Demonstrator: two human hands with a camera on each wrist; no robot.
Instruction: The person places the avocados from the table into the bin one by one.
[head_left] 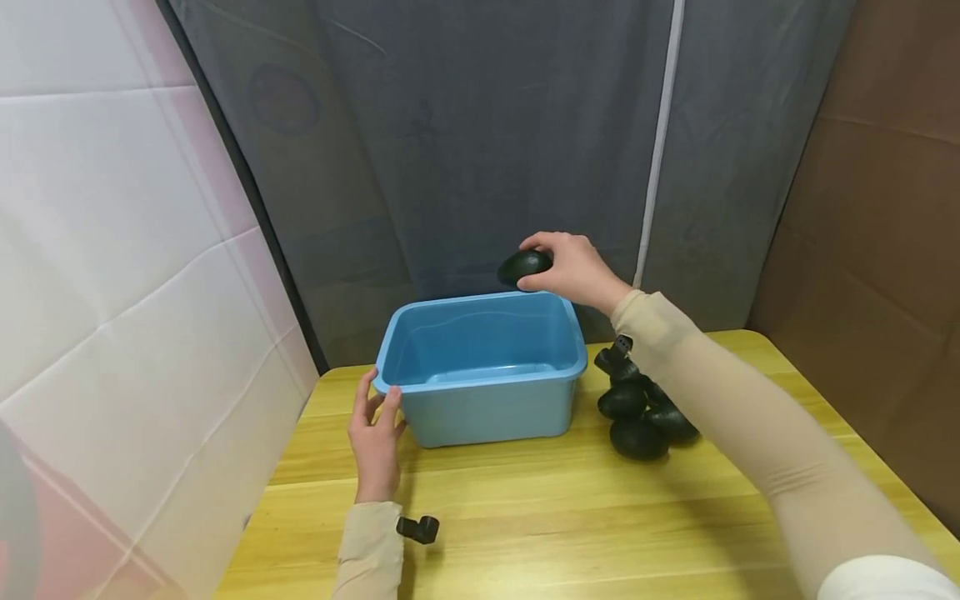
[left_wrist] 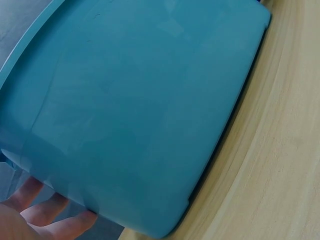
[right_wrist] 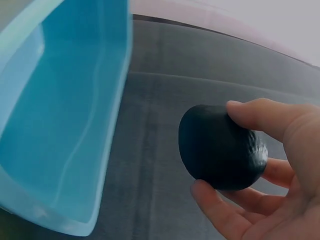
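**One avocado up, a pile waiting by the tub**

Two hands at work on the wooden table point(head_left: 525, 517). Nearest us, the left hand point(head_left: 377, 446) lies flat-fingered against the front left corner of the blue plastic tub point(head_left: 480, 408), fingers straight and touching its wall and rim, steadying rather than gripping. Just right of the tub sits a heap of dark avocados point(head_left: 637, 412), touching one another, partly behind the sleeve.

Further back, the right hand point(head_left: 573, 271) is raised above the tub's far right rim, thumb and fingers curled round a single dark avocado point(head_left: 523, 267). From the wrist view that avocado point(right_wrist: 220, 147) looks rounded, pebbly-skinned and matte, so probably not slippery; I'd judge it light and fairly firm, though liable to bruise if squeezed. Taking it across its broad middle, as here, looks sound. The tub's interior shows nothing in it.
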